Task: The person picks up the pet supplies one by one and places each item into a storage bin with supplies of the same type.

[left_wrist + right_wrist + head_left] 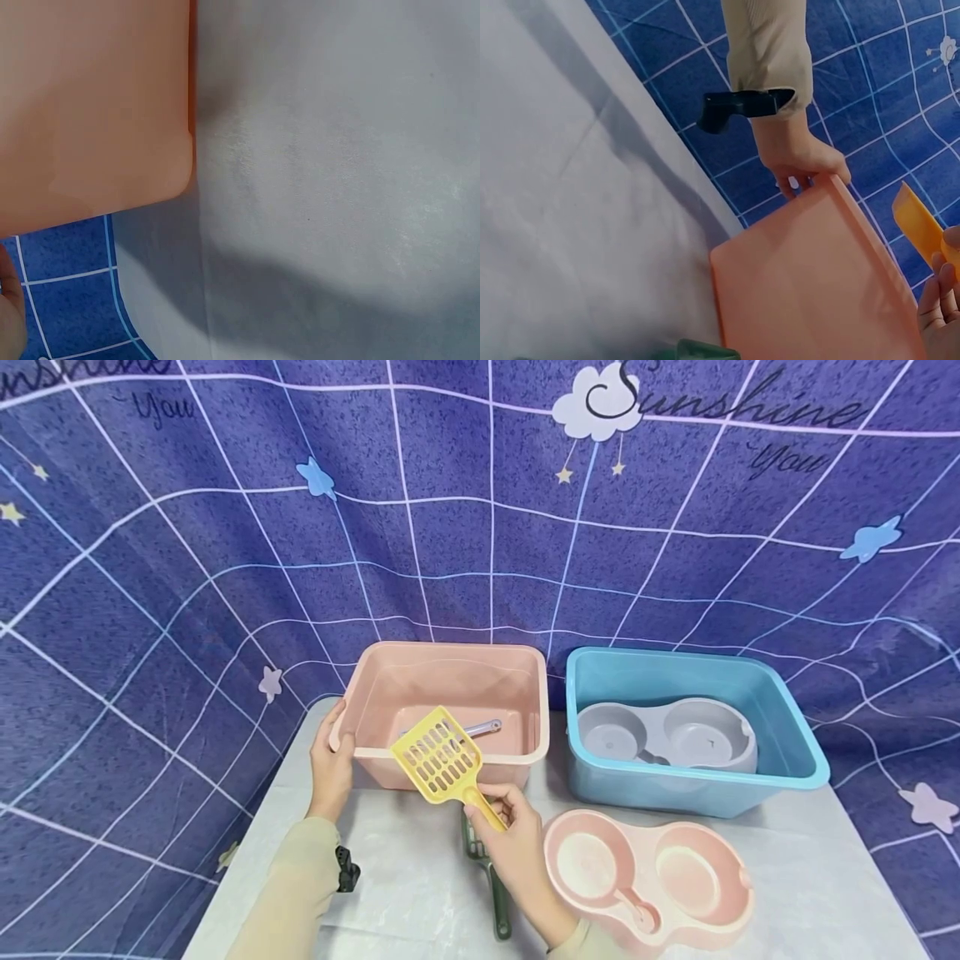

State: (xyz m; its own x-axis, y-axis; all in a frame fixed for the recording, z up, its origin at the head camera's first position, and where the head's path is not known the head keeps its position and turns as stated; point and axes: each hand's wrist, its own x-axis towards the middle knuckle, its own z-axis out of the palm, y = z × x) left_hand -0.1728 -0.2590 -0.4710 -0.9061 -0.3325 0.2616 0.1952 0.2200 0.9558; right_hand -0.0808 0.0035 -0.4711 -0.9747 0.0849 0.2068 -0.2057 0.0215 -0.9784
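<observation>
My left hand [330,768] grips the left rim of a pink plastic litter box [382,772], thumb and fingers bent round its edge near the front corner. The right wrist view also shows that hand [799,154] on the box's corner. In my right hand [517,839] is a yellow slotted litter scoop [471,793], pinched by its handle. The scoop's head is tilted up and overlaps the box's front rim in the head view. Inside the box lies a grey-handled scoop [487,727], its other end hidden behind the yellow one.
A dark green scoop [500,902] lies on the table below my right hand. To the right, a blue bin [652,789] contains a grey double bowl [660,722]. In front of it sits a pink double bowl [648,835]. A purple-blue curtain [480,543] hangs behind.
</observation>
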